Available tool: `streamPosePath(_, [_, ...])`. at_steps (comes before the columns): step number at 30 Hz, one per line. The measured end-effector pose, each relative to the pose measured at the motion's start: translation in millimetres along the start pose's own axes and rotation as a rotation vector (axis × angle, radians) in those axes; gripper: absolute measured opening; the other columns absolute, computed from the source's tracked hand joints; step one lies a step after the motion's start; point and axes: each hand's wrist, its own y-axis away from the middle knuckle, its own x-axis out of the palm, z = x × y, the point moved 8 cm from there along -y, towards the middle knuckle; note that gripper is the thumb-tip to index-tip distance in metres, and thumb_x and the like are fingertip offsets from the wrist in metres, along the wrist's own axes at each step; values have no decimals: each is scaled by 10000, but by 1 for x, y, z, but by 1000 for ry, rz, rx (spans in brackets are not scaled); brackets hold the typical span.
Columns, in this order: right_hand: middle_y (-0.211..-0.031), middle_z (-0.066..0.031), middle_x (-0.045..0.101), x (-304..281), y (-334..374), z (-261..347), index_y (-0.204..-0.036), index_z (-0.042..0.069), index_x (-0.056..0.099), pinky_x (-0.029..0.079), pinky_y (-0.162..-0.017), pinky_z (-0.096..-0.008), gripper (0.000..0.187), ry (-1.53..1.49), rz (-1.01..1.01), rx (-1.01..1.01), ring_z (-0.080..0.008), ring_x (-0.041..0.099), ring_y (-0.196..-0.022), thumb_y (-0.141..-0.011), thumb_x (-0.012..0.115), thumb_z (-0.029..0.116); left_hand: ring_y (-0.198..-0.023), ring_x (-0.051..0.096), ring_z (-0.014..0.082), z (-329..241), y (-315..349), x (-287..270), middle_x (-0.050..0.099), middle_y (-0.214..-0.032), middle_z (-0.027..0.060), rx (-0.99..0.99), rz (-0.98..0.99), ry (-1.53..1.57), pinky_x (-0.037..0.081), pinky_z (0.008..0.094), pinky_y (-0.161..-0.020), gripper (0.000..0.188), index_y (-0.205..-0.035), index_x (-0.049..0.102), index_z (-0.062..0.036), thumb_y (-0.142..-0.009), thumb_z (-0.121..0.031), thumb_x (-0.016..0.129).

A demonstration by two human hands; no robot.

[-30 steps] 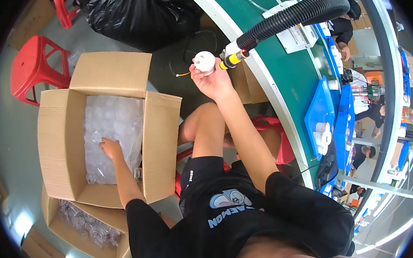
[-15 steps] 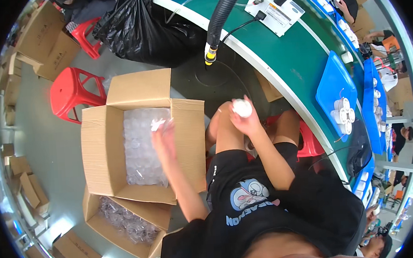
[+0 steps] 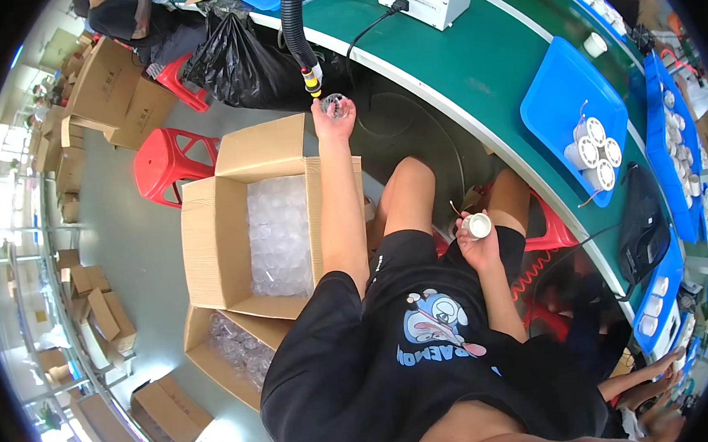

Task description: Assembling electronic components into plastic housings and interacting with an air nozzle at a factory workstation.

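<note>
My left hand (image 3: pixel 335 126) reaches far forward, fingers closed round a clear plastic cup (image 3: pixel 334 105). The cup is right by the yellow-banded tip (image 3: pixel 311 81) of a black corrugated hose (image 3: pixel 293 22); whether they touch I cannot tell. Above my lap, my right hand (image 3: pixel 479 252) holds a white round housing (image 3: pixel 477 225) with its round face up and a thin reddish wire sticking out. Left of my legs stands an open cardboard box (image 3: pixel 204 254) filled with rows of translucent plastic pieces. Another carton (image 3: pixel 204 356) under it holds clear plastic parts.
A green worktable (image 3: pixel 490 59) curves along the right, bearing a blue tray (image 3: pixel 544 88) with several white housings, a white machine (image 3: pixel 430 2) and a black bag (image 3: pixel 642 228). A black rubbish bag (image 3: pixel 230 58) and red stool (image 3: pixel 160 164) stand ahead left. Other people work across the table.
My left hand has moved from over the open box forward to the hose tip, with the clear cup in it. My right hand has come back nearer my body, still holding the white housing.
</note>
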Motion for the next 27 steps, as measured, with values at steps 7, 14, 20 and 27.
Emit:
streamPosePath(7, [-1086, -95, 655, 69, -113, -38, -1119, 70, 600, 500, -892, -385, 288, 83, 61, 26, -262, 604, -1037, -952, 594, 305, -1035, 568, 268, 4, 78, -61, 559, -1145, 141, -82, 70, -91, 507, 395, -923, 670, -1222, 453, 1, -857, -515, 679])
streamPosePath(14, [-1206, -175, 591, 271, -218, -138, -1177, 15, 524, 520, -957, -498, 339, 121, 247, 113, -356, 572, -1129, -973, 555, 283, -1114, 543, 351, -7, 257, -271, 581, -1114, 155, -20, -44, 12, 471, 458, -1010, 538, -1190, 495, 28, -908, -403, 648])
streamPosePath(20, [-1151, -190, 608, 253, -196, -150, -1174, -9, 537, 566, -853, -430, 360, 76, 291, 123, -345, 616, -1020, -970, 561, 286, -984, 587, 308, -5, 314, -286, 609, -1045, 148, -186, -125, 20, 496, 424, -876, 611, -1121, 540, -13, -865, -564, 607])
streamPosePath(27, [-1040, -19, 639, 149, -64, -78, -1254, 68, 554, 470, -690, -237, 386, 858, 290, -56, -107, 591, -884, -954, 605, 306, -1010, 599, 240, -10, 250, -117, 624, -1099, 98, 76, 243, -415, 493, 393, -920, 292, -1154, 554, -74, -994, -317, 529])
